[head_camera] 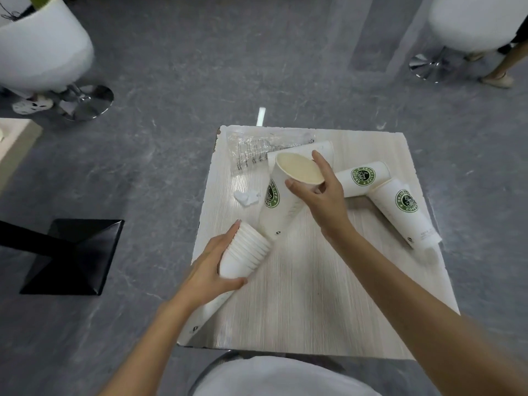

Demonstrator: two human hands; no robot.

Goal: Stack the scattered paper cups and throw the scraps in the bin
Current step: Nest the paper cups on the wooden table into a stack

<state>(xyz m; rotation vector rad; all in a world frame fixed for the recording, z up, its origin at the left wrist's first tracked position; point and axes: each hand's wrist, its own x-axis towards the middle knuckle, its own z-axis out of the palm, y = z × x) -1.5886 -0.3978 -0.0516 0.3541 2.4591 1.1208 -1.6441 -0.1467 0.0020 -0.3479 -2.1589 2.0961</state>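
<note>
Far left, on the floor beside the table [300,310], stands a black stand base [71,252]. No bin is in view. Along the table's near-left edge the left grip [211,261] is closed round a nested stack of cups [245,252], which lies on its side with its rims pointing toward the centre. Just beyond it a crumpled paper scrap [247,197] lies loose, and a clear plastic sleeve [257,150] lies at the far-left corner. At centre the right grip [323,195] pinches the rim of a tilted tall cup [274,212], thumb on the near side and fingers over the far side. The cup's mouth faces up and its foot is close to the stack's rims; whether the foot touches the table cannot be told. Behind it a further cup [317,148] lies on its side. To the right a logo cup [363,178] and a second logo cup [403,212] lie on their sides, meeting at one end. Judgement: the cups are light, thin-walled and smooth, so they are easily dented or knocked rolling. The rolled rim is the stiffest hold, and the body should be cradled, not squeezed. The scrap and sleeve are near weightless and need only a fingertip pinch.
</note>
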